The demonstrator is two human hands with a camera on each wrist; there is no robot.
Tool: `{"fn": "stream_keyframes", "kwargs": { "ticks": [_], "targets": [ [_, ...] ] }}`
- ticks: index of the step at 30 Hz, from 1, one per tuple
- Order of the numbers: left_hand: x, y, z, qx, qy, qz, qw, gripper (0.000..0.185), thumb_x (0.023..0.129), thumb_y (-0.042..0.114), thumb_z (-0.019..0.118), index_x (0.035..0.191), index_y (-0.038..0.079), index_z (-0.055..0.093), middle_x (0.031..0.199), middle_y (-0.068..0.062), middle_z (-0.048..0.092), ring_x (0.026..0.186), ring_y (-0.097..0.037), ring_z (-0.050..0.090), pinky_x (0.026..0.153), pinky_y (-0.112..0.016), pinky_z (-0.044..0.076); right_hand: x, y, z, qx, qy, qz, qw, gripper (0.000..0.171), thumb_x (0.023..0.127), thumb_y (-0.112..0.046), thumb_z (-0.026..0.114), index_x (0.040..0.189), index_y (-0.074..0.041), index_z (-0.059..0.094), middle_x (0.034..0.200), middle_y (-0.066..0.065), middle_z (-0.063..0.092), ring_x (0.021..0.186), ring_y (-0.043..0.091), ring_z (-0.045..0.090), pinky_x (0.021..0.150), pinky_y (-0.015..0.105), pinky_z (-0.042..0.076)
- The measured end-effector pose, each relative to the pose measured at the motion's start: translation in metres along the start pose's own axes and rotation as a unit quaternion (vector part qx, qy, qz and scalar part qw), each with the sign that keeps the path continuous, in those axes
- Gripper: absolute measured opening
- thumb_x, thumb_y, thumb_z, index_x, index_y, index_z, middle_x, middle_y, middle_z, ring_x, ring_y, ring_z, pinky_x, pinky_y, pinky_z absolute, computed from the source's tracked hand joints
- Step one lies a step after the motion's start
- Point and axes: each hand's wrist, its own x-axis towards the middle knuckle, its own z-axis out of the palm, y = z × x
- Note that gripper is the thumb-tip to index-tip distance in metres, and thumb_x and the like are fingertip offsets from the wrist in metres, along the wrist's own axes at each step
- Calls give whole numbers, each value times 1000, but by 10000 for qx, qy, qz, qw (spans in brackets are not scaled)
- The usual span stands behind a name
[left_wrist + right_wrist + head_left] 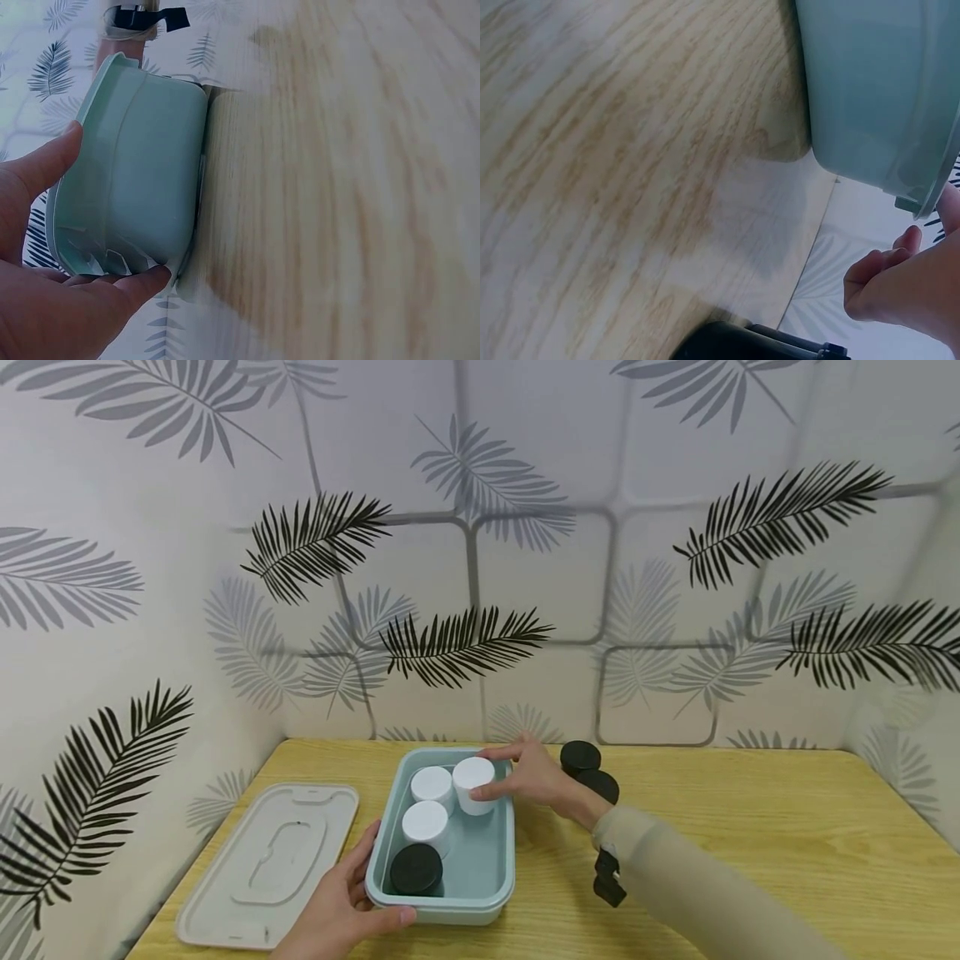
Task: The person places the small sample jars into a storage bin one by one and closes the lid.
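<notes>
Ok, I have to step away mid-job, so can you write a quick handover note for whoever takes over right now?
Left hand: grips the near left corner of the pale green plastic tub, steadying it.
Right hand: holds a white round jar at the tub's far end.
In the tub: two more white jars and one black-lidded jar nearest the person.
On the wooden table: two black-lidded jars right of the tub, behind the right wrist; the grey flat lid left of it.
Done: four jars in the tub. Probably left: the two black ones outside, then the lid.
</notes>
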Motion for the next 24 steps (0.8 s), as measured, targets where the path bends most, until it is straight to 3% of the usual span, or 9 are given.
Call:
{"fn": "stream_keyframes", "kwargs": {
  "ticks": [7,15,24],
  "targets": [
    [0,-1,0,-37,-11,-36,10000,116,86,17,90,170,5,11,166,-27,30,140,-37,50,101,-34,53,1,2,3,-90,62,-71,9999,59,76,-29,98,129,-12,78,124,11,61,119,29,48,109,54,40],
    [0,-1,0,-31,-19,-20,10000,115,86,17,90,170,6,12,165,-27,33,138,-36,52,101,-33,53,0,3,5,-98,26,-85,9999,61,76,-29,98,131,-11,77,115,8,60,107,25,48,98,44,45],
    [0,-1,0,-17,7,-164,9999,114,87,19,90,170,6,13,165,-26,34,134,-32,56,104,-38,52,-1,0,7,-82,-5,9,10000,61,76,-28,98,130,-11,77,127,11,61,116,27,51,101,46,47]
  ]
}}
